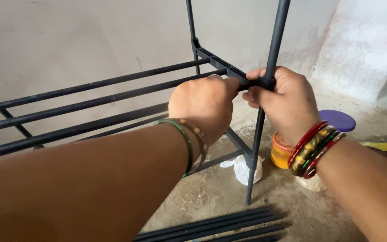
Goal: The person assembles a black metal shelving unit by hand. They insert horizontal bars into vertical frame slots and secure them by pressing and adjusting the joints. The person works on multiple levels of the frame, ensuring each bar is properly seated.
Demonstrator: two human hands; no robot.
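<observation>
Black rack frame (113, 96) gripped by left hand (204, 105) and right hand (285, 101).

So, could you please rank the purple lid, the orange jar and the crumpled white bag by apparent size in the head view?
1. Orange jar, though the right wrist hides part of it.
2. Purple lid and white bag: too alike to rank.

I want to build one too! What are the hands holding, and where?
Both hold the black rack frame: right hand at the corner joint, left hand on the side bar.

Rack's corner joint (252, 83) behind both hands; orange jar (280, 151) half hidden.
</observation>
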